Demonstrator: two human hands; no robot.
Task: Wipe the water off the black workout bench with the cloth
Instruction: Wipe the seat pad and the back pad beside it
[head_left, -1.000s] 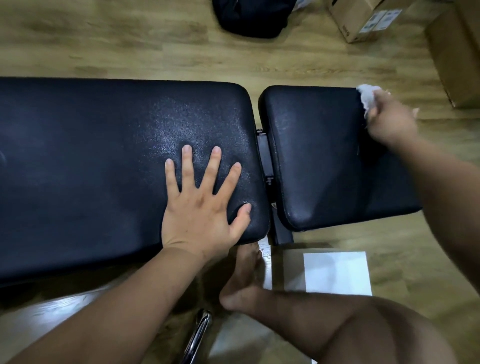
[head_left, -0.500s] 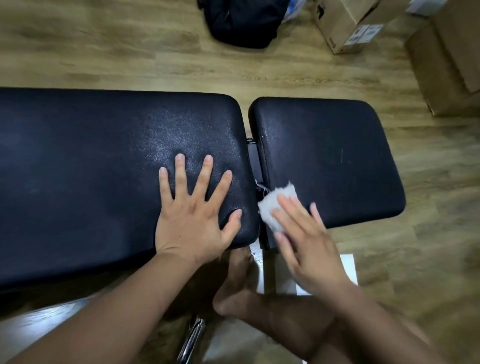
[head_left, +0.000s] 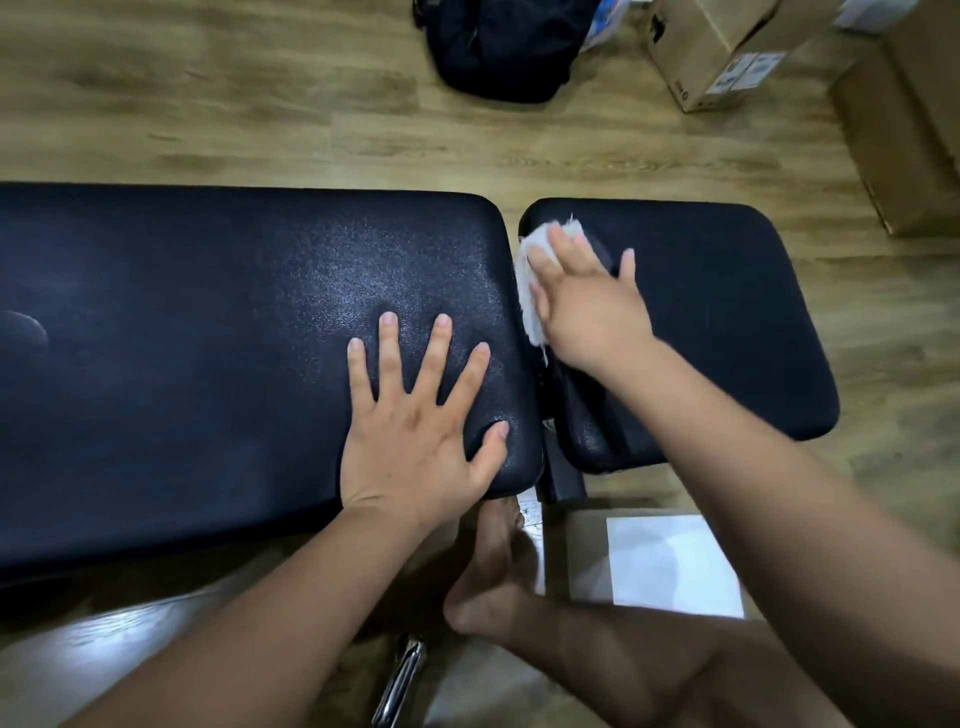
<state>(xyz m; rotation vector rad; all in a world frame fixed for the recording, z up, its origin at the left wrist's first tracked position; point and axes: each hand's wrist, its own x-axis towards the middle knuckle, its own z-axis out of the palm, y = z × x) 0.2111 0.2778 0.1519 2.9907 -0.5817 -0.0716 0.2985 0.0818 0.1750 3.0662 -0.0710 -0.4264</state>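
Note:
The black workout bench (head_left: 182, 364) runs across the view in two pads, a long one on the left and a shorter seat pad (head_left: 727, 332) on the right, with a narrow gap between them. Fine water droplets glint on the long pad near its middle. My left hand (head_left: 415, 431) lies flat with fingers spread on the long pad's near right corner. My right hand (head_left: 582, 301) presses the white cloth (head_left: 535, 280) with straight fingers onto the seat pad's far left edge, beside the gap.
Wooden floor surrounds the bench. A black bag (head_left: 509, 47) lies on the floor beyond it, and cardboard boxes (head_left: 722, 52) stand at the far right. A white sheet (head_left: 670, 566) lies on the floor by my bare foot (head_left: 493, 566). A chrome bar (head_left: 400, 680) shows at the bottom.
My right hand swept the cloth from the seat pad's far right corner to its near left edge, then up along the left edge to the far corner. The left hand stayed put.

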